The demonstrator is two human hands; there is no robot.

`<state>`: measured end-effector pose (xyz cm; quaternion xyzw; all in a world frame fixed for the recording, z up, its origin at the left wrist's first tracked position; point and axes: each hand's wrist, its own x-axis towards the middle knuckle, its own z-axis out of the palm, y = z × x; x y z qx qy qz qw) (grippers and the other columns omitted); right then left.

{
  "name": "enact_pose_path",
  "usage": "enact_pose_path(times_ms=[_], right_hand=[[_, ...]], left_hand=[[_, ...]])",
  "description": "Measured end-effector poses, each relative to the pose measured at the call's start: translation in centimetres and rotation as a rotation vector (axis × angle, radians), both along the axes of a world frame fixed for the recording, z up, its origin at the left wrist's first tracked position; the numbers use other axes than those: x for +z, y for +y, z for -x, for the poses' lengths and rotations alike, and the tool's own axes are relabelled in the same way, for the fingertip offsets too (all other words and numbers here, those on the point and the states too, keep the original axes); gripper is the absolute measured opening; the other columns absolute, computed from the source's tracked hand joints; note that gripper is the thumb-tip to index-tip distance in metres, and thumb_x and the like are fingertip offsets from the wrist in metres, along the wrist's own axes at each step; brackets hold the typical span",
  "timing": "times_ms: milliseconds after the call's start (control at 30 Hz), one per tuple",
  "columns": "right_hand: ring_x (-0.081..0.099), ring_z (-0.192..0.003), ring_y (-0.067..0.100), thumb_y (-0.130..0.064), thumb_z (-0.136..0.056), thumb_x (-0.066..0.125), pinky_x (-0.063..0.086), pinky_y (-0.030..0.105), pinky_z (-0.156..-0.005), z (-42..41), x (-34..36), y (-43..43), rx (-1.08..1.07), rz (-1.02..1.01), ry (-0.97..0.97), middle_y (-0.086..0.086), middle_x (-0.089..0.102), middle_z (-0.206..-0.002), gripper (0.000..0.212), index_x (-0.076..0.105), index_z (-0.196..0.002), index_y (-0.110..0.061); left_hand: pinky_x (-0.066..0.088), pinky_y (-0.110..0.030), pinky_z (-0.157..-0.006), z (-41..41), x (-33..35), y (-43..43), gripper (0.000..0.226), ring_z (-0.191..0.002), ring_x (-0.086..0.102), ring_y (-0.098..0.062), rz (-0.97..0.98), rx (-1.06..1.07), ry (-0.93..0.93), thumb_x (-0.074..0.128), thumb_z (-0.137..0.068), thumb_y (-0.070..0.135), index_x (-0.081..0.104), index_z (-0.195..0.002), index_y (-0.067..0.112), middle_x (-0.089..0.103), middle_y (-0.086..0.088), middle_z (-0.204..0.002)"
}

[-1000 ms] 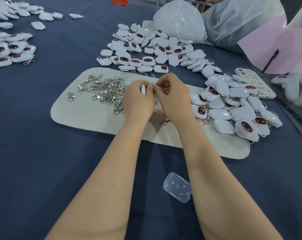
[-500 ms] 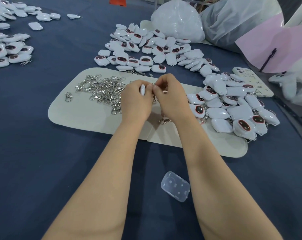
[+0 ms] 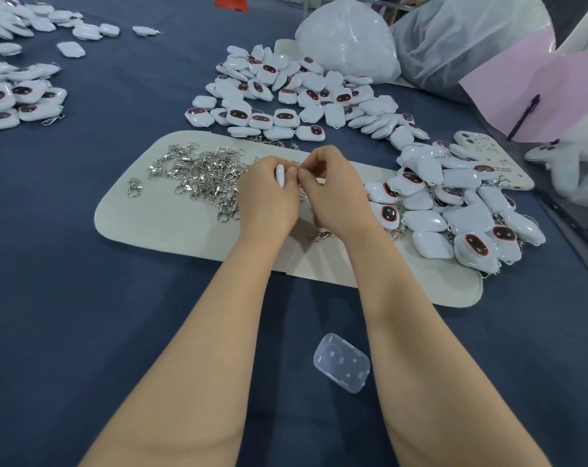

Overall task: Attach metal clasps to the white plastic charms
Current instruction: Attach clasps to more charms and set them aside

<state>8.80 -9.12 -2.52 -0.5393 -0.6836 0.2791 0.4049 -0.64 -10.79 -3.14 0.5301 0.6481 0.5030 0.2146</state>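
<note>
My left hand (image 3: 267, 193) grips a white plastic charm (image 3: 280, 175) edge-on above a cream mat (image 3: 171, 220). My right hand (image 3: 333, 192) pinches a small metal clasp right against the charm's edge; the clasp itself is mostly hidden by my fingers. A heap of silver clasps (image 3: 201, 173) lies on the mat left of my hands. One loose clasp (image 3: 321, 235) lies below my right wrist. Charms with clasps attached are piled at the right (image 3: 454, 210), and a larger pile of charms (image 3: 296, 96) lies behind the mat.
A clear plastic case (image 3: 341, 363) lies on the blue cloth between my forearms. More charms are spread at the far left (image 3: 19, 99). White plastic bags (image 3: 349, 42) and a pink sheet with a pen (image 3: 521, 96) stand at the back right.
Both hands stay together over the mat; my fingers shift slightly on the charm and the clasp. The view has drifted a little.
</note>
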Motion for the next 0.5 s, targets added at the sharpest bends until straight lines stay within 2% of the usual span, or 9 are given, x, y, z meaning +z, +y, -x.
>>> enact_pose_path(times_ms=[67,167,233,433,500], right_hand=[[0.050,-0.066,0.013,-0.011,-0.094,0.052,0.040,0.021,-0.058,0.13,-0.03,-0.21,-0.010,-0.044,-0.029,-0.002,0.057,-0.090,0.008,0.046,-0.089,-0.014],[0.056,-0.089,0.021,-0.004,-0.093,0.050,0.046,0.028,-0.078,0.43,-0.06,-0.71,-0.014,-0.119,-0.039,0.007,0.060,-0.093,0.001,0.051,-0.092,-0.005],[0.056,-0.089,0.023,-0.002,-0.092,0.048,0.046,0.032,-0.078,0.53,-0.10,-0.83,-0.002,-0.147,-0.047,0.009,0.061,-0.092,0.004,0.051,-0.093,-0.003],[0.054,-0.087,0.025,0.001,-0.091,0.048,0.043,0.031,-0.075,0.54,-0.18,-0.91,0.001,-0.219,-0.063,0.008,0.056,-0.092,0.007,0.051,-0.092,-0.005],[0.053,-0.086,0.025,-0.001,-0.091,0.049,0.043,0.029,-0.074,0.41,-0.26,-0.80,-0.008,-0.218,-0.053,0.009,0.056,-0.092,0.007,0.049,-0.090,-0.008]], left_hand=[[0.042,-0.027,-0.077,0.00,0.00,-0.01,0.020,-0.092,0.061,-0.022,0.002,-0.001,0.010,0.052,-0.094,0.015,0.068,-0.099,0.006,0.069,-0.008,-0.099],[0.043,-0.027,-0.077,0.10,0.02,0.03,0.020,-0.092,0.060,-0.022,0.018,-0.007,0.002,0.052,-0.094,0.017,0.068,-0.100,0.007,0.069,-0.007,-0.099],[0.041,-0.025,-0.071,0.25,0.05,0.06,0.019,-0.085,0.058,-0.019,0.023,-0.017,-0.021,0.052,-0.094,0.017,0.068,-0.097,0.007,0.068,-0.006,-0.095],[0.034,-0.019,-0.056,0.61,0.18,0.31,0.015,-0.063,0.050,-0.007,0.051,-0.079,-0.131,0.054,-0.092,0.015,0.067,-0.084,0.012,0.059,0.004,-0.073],[0.037,-0.019,-0.058,0.61,0.23,0.24,0.016,-0.063,0.050,-0.007,0.049,-0.108,-0.163,0.054,-0.092,0.013,0.068,-0.084,0.011,0.060,0.004,-0.072]])
